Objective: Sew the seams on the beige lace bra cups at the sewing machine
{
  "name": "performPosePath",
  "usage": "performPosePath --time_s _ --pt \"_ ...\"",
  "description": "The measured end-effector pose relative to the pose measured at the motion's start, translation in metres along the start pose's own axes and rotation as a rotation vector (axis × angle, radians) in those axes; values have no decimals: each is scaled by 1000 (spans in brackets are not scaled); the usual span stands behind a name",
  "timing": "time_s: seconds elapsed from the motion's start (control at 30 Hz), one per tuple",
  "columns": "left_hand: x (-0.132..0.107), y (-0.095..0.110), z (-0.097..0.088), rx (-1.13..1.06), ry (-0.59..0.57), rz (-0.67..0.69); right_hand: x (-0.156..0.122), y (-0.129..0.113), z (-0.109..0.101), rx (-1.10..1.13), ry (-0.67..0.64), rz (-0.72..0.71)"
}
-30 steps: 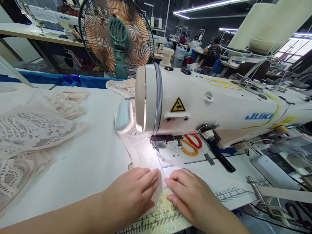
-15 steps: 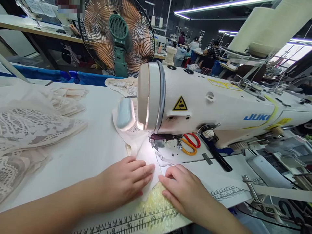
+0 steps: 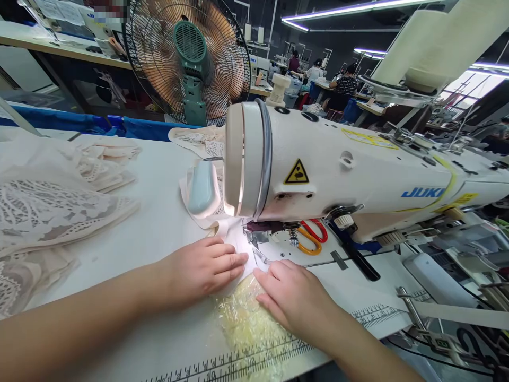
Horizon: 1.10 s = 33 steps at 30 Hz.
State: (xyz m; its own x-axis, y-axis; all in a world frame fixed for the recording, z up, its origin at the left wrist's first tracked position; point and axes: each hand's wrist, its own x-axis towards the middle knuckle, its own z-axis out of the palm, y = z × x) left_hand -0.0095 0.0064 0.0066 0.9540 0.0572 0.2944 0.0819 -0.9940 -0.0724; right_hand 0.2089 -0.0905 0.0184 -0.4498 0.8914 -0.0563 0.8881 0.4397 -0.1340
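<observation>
A pale piece of fabric (image 3: 234,231) lies under the needle area of a white JUKI sewing machine (image 3: 322,170). My left hand (image 3: 212,265) rests flat on this fabric, its fingers stretched forward, just left of the presser foot. To the right, my right hand (image 3: 292,294) has its thumb and index finger closed on the fabric's near right edge, beside a thin metal guide (image 3: 260,255). Under my hands, a yellowish patch (image 3: 242,315) covered in clear, crinkled tape shows on the table. The seam itself is too bright and small to make out.
Scissors with red and orange handles (image 3: 318,249) lie behind the needle area. Cream lace pieces (image 3: 59,212) are piled at the left. A ruler strip (image 3: 234,369) runs along the table's front edge. A large fan (image 3: 191,58) stands behind; several people sit further back.
Both hands have moved slightly forward, toward the needle, with the fabric. More of the yellowish patch now shows below them. The view has shifted slightly.
</observation>
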Motion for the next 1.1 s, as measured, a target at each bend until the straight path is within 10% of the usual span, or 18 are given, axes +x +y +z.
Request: performPosePath --time_s 0.9,1.1 --pt "2 -21 0 -23 -13 -57 38 -18 -25 -142 -419 206" --pt "0 -31 0 28 -24 -70 31 -18 -19 -128 -282 190"
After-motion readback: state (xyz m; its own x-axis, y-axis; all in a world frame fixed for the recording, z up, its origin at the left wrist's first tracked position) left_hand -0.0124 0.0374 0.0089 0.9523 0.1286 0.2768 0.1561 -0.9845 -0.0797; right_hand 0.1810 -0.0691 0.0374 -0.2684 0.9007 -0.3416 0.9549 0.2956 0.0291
